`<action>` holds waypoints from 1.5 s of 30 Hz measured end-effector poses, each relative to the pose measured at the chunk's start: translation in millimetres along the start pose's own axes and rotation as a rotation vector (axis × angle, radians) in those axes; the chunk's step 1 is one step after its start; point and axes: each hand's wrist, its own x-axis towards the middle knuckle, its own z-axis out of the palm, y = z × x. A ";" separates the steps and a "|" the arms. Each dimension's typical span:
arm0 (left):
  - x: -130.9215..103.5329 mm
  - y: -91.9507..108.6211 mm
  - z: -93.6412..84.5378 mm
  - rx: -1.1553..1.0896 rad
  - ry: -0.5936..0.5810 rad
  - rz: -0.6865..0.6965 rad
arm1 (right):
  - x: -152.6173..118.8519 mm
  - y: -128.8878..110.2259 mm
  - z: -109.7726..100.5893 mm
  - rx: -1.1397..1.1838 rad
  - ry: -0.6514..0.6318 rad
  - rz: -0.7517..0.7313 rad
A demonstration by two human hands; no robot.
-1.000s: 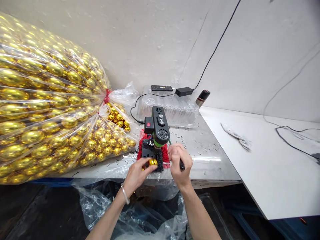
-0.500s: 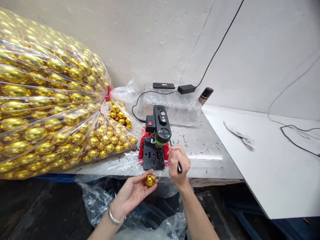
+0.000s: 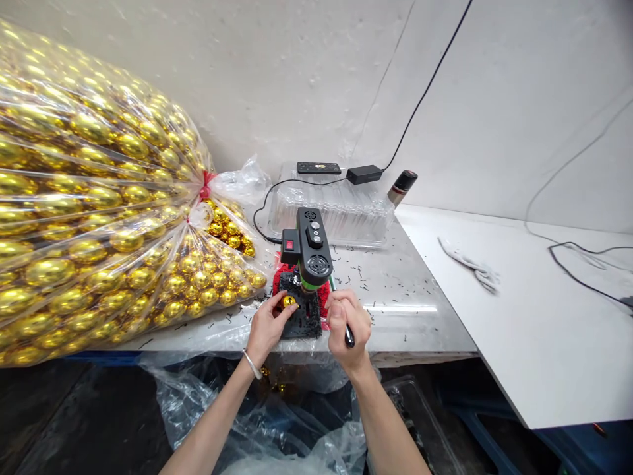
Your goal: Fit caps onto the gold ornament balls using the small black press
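Between its thumb and fingers, my left hand point(image 3: 270, 323) holds a gold ball point(image 3: 289, 301) over the left part of the black slotted base plate point(image 3: 299, 323). The ball has dark marks on top. My right hand point(image 3: 350, 328) is wrapped round the black-tipped lever handle point(image 3: 349, 338) on the right side of the small black press machine point(image 3: 314, 247). The machine's head, with a green part beneath, overhangs the plate. Red material point(image 3: 324, 297) covered in black bits lies under and around the base.
Large clear bags of gold balls point(image 3: 99, 198) fill the left. Behind the machine are a clear plastic tray point(image 3: 336, 211), a power adapter point(image 3: 364, 174) and a bottle point(image 3: 403, 187). A glove point(image 3: 469, 264) lies on the white table point(image 3: 544, 343). Clear plastic sheeting point(image 3: 297, 429) hangs below.
My left hand has moved up from the table's front edge to the base plate, and the ball is now between its fingertips. My right hand remains on the lever. The view has shifted slightly.
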 end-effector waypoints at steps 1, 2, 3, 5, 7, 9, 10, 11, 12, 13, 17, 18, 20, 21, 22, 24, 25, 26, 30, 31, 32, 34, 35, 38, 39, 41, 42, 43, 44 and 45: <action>1.3 -3.5 0.5 0.124 0.001 0.088 | -0.3 0.3 0.1 -0.002 0.000 -0.003; 2.3 -5.9 0.8 0.238 0.000 0.178 | -0.5 0.5 0.2 -0.003 -0.002 -0.007; 3.2 -7.2 1.1 0.338 -0.002 0.263 | -0.7 0.7 0.2 -0.003 -0.004 -0.012; 5.2 -7.4 1.8 0.502 -0.019 0.403 | -0.9 1.1 0.2 -0.001 -0.005 -0.018; 8.1 -6.1 3.0 0.622 -0.037 0.496 | -1.3 1.4 0.2 0.001 -0.006 -0.021; 11.5 -5.1 4.1 0.685 -0.053 0.560 | -1.9 1.8 0.3 0.000 -0.004 -0.020; 13.0 -4.9 4.3 0.695 -0.066 0.579 | -2.2 1.9 0.4 -0.002 -0.004 -0.017; 14.3 -4.8 4.4 0.695 -0.085 0.589 | -2.6 2.1 0.5 -0.004 -0.006 -0.015; 15.3 -4.9 4.2 0.690 -0.107 0.592 | -3.0 2.3 0.6 -0.004 -0.006 -0.015; 16.0 -4.9 4.0 0.682 -0.129 0.589 | -3.4 2.6 0.6 -0.001 -0.008 -0.017; 17.3 -4.9 4.7 0.627 -0.161 0.544 | -4.3 3.8 0.8 0.004 -0.009 -0.028; 17.6 -5.0 5.7 0.612 -0.159 0.528 | -4.3 4.0 0.8 0.002 -0.008 -0.029; 17.9 -5.8 8.1 0.595 -0.152 0.499 | -4.3 4.3 0.7 0.002 -0.008 -0.035; 17.9 -6.6 9.4 0.593 -0.146 0.492 | -4.4 4.4 0.7 0.003 -0.008 -0.039; 17.8 -7.6 10.5 0.593 -0.141 0.492 | -4.9 4.6 0.8 0.006 -0.009 -0.043; 17.3 -10.2 11.9 0.593 -0.137 0.504 | -7.2 5.7 1.4 0.013 -0.007 -0.048; 17.0 -11.6 12.2 0.592 -0.139 0.511 | -9.2 6.8 2.2 0.018 -0.005 -0.047; 16.8 -13.0 12.3 0.590 -0.142 0.515 | -12.0 8.4 3.2 0.023 -0.003 -0.044; 16.1 -17.2 12.2 0.602 -0.130 0.519 | -26.5 19.0 11.0 0.014 0.007 -0.063; 15.9 -17.7 12.2 0.606 -0.123 0.521 | -29.9 21.9 13.5 0.007 0.016 -0.075; 15.8 -18.0 12.4 0.611 -0.116 0.524 | -32.9 24.5 16.0 0.001 0.036 -0.088; 15.6 -18.0 12.8 0.619 -0.110 0.531 | -37.2 28.5 20.5 -0.007 0.077 -0.098; 15.6 -17.8 13.0 0.622 -0.108 0.534 | -38.7 29.8 22.5 -0.010 0.096 -0.095; 15.6 -17.3 13.6 0.629 -0.100 0.540 | -41.8 32.7 27.4 -0.010 0.119 -0.088; 15.7 -17.4 13.7 0.631 -0.097 0.542 | -43.1 33.9 28.8 -0.002 0.127 -0.086; 15.9 -18.0 13.5 0.633 -0.096 0.546 | -46.5 37.4 31.5 0.018 0.151 -0.080; 16.0 -18.4 13.3 0.633 -0.099 0.548 | -48.5 39.5 32.7 0.025 0.156 -0.083; 16.0 -18.8 13.1 0.632 -0.102 0.549 | -50.4 41.6 33.6 0.025 0.146 -0.095; 15.9 -19.2 12.9 0.630 -0.103 0.550 | -52.0 43.1 34.2 0.018 0.128 -0.111; 15.9 -19.4 12.7 0.627 -0.103 0.549 | -52.9 43.9 34.2 0.009 0.110 -0.127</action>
